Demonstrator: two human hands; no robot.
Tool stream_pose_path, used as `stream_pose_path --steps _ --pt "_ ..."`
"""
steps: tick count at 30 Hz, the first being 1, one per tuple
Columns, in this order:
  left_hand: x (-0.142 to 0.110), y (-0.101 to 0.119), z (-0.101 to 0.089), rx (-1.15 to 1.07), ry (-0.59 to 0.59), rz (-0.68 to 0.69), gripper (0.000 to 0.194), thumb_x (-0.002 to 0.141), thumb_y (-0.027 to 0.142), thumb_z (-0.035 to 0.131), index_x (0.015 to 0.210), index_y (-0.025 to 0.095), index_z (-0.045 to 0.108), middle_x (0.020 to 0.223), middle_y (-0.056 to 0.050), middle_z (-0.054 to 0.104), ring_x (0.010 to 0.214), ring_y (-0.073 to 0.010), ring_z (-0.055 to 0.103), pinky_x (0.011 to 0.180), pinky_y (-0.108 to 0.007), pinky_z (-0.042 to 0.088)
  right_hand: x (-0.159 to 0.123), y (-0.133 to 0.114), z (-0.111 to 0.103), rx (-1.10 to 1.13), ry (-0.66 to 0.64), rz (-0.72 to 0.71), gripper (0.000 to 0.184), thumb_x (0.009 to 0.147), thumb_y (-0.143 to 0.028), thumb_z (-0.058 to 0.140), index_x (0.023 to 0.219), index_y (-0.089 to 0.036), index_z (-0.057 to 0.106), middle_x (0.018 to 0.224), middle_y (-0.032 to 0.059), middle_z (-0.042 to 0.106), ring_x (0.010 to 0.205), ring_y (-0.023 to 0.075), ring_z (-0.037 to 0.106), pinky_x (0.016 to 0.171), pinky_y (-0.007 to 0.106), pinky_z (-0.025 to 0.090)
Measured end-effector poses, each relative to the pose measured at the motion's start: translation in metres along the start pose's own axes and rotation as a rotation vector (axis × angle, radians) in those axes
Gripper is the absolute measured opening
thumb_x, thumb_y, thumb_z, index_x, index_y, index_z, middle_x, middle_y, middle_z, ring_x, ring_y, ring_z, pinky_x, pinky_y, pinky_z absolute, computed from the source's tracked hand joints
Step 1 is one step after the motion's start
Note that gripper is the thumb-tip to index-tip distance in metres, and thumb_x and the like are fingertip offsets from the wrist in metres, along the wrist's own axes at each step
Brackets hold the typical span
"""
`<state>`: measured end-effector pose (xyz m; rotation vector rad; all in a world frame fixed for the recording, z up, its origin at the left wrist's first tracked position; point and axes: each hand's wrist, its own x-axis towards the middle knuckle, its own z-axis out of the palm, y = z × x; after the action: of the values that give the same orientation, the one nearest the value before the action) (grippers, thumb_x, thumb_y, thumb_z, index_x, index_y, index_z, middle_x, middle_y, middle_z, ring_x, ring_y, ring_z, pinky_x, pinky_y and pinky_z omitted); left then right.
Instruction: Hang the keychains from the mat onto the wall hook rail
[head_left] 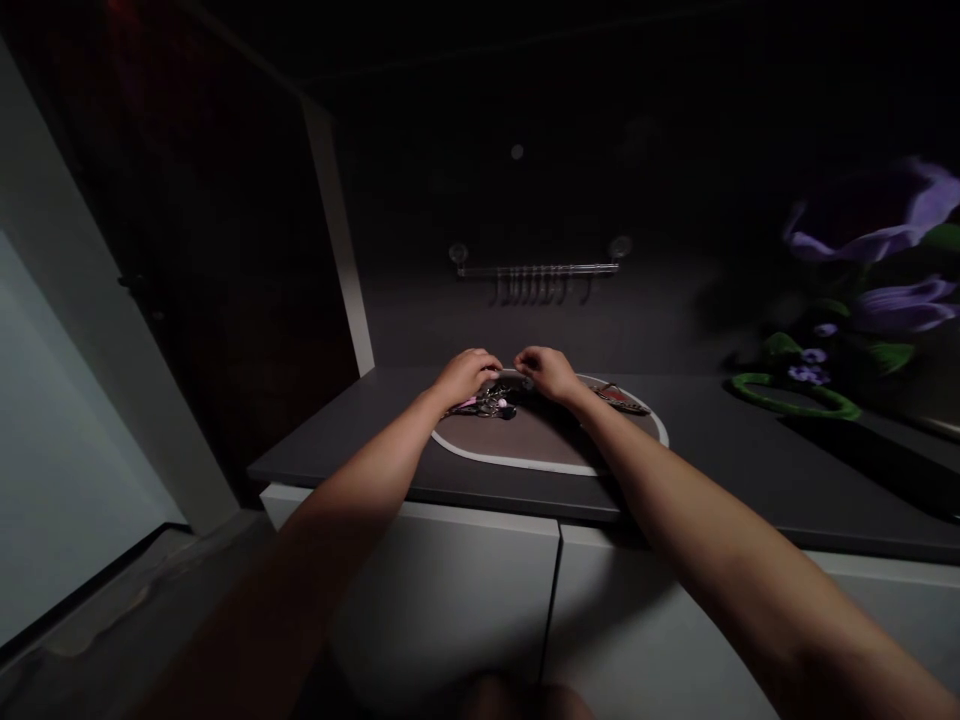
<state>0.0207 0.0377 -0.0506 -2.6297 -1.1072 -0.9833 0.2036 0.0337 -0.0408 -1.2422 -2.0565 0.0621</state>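
Both forearms reach forward over a dark grey countertop (360, 440) to an oval brownish mat with a white rim (517, 460). My left hand (465, 376) and my right hand (549, 373) curve down over the mat's far edge, fingertips close together around a small grey part (517, 378). Just below my left hand lies a bunch of keys with pink and dark fobs (487, 403). A dark and red flat keyring item (621, 400) lies on the mat to the right of my right hand. What my fingers hold is hidden.
A wall-mounted metal rail with several hanging hooks (537, 270) runs along the dark backsplash. A green loop (795, 398) lies at the counter's right, below purple flower artwork (874, 240). White cabinet doors (442, 590) sit under the counter's front edge.
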Motion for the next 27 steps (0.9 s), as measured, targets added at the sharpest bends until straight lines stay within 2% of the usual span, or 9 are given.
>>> stream_pose_path --steps 5,10,17,27 --pt "-0.001 -0.002 0.002 0.091 -0.127 0.119 0.021 0.080 0.021 0.050 0.096 0.020 0.063 0.094 -0.004 0.063 0.092 -0.0155 0.054 0.084 -0.027 0.040 0.000 0.004 0.003 -0.152 -0.116 0.010 0.017 0.073 -0.014 0.055 0.085 -0.017 0.066 0.086 0.0044 0.068 0.079 0.0124 0.060 0.071 0.018 0.040" --pt "-0.001 -0.001 0.004 0.138 -0.172 0.177 0.020 0.079 0.021 0.051 0.094 0.021 0.064 0.093 -0.004 0.064 0.090 -0.0155 0.055 0.080 -0.026 0.040 -0.002 0.003 0.005 -0.214 -0.182 0.050 0.019 0.074 -0.014 0.055 0.088 -0.016 0.067 0.088 0.0051 0.068 0.081 0.0126 0.060 0.071 0.017 0.039" --pt "0.002 -0.001 0.006 0.219 -0.209 0.200 0.018 0.079 0.021 0.051 0.089 0.021 0.066 0.088 -0.004 0.066 0.086 -0.0158 0.056 0.076 -0.025 0.040 -0.004 -0.002 0.005 -0.261 -0.194 0.058 0.022 0.074 -0.015 0.055 0.093 -0.016 0.066 0.088 0.0059 0.068 0.080 0.0136 0.060 0.069 0.018 0.039" --pt "0.001 0.017 0.001 0.278 -0.231 0.138 0.018 0.077 0.016 0.049 0.070 0.020 0.065 0.074 -0.005 0.061 0.082 -0.0171 0.054 0.072 -0.025 0.039 -0.002 0.004 0.010 -0.226 -0.167 0.009 0.020 0.069 -0.010 0.056 0.081 -0.018 0.069 0.082 0.0044 0.069 0.076 0.0146 0.060 0.066 0.019 0.039"
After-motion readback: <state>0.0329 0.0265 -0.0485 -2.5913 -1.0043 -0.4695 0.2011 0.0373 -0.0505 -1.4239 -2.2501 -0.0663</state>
